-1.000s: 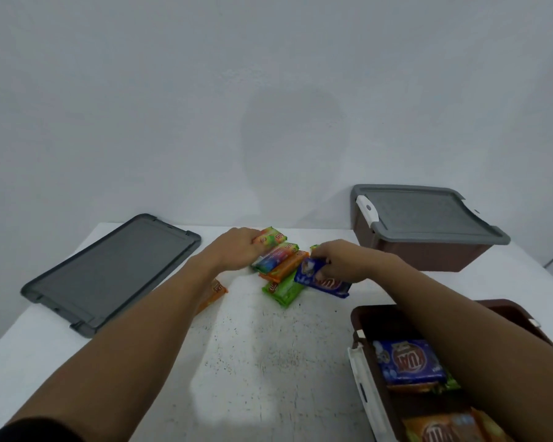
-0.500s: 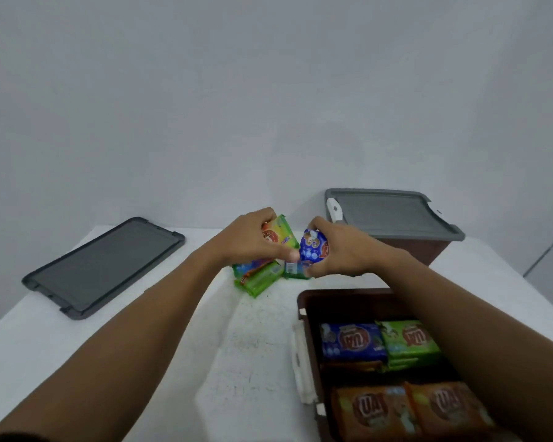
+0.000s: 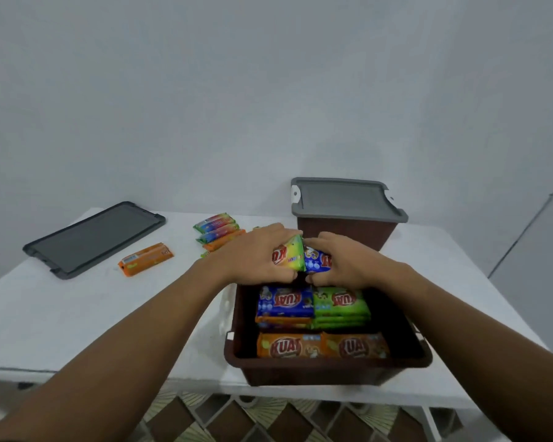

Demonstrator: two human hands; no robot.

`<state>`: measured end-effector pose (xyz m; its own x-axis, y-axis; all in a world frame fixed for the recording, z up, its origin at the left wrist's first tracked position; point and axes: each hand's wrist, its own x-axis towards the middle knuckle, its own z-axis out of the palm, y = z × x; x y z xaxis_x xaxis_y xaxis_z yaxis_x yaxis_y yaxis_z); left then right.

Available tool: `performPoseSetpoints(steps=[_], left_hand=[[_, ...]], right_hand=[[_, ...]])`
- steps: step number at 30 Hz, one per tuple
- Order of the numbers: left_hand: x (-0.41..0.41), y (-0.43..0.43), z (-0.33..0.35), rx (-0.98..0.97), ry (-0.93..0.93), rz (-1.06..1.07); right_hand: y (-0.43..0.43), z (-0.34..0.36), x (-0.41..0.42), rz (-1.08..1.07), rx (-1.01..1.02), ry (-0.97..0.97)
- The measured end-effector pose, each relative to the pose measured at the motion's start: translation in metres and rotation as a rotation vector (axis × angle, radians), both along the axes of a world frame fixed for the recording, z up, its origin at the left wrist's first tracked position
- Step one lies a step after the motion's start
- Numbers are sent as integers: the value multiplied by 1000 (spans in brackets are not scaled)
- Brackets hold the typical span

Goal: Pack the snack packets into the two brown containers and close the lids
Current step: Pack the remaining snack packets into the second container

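Over the far rim of the open brown container [image 3: 328, 363], the left hand [image 3: 256, 256] is curling its fingers round a green packet [image 3: 293, 257] and the right hand [image 3: 348, 264] is gripping a blue packet [image 3: 318, 262], the two seemingly touching, above the gap beyond the stacked packets [image 3: 284, 303].

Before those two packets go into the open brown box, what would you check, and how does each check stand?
1. Left hand grips the yellow-green packet: ok.
2. Right hand grips the blue packet: ok.
3. Free room at the far end of the open brown container: cannot tell, the hands hide it.
4. Loose gray lid lies off to the side, clear of the opening: ok.
5. No unpacked packets left out: not ok; an orange packet and rainbow-striped packets lie on the white table.
6. Far brown container is lidded: ok.
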<state>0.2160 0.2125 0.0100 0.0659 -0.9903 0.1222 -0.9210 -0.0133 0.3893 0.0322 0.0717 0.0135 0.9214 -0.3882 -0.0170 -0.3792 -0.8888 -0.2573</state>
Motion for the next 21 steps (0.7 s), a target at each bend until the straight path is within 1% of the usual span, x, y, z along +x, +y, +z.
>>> performPoseSetpoints(steps=[3,6,11,13,15,17,21], left_hand=[[-27,2,-6,3,-3,32],[-48,3,-14,12,-17,64],[-58,4,-34,-36,-106,71],[-57,3,-37,-55,-160,89],[-57,0,-40,-63,-221,108],[-59,-3,-40,-28,-278,121],[-60,-6,-40,21,-330,128]], right_hand=[[5,-13,-21,4,20,-9],[10,-27,-38,-49,73,-49],[16,-40,-46,-50,-62,-70],[14,-41,-46,-55,-60,-118],[11,-45,-46,-54,-60,-116],[9,-47,-45,-40,-75,-88],[6,-50,-42,-36,-85,-83]])
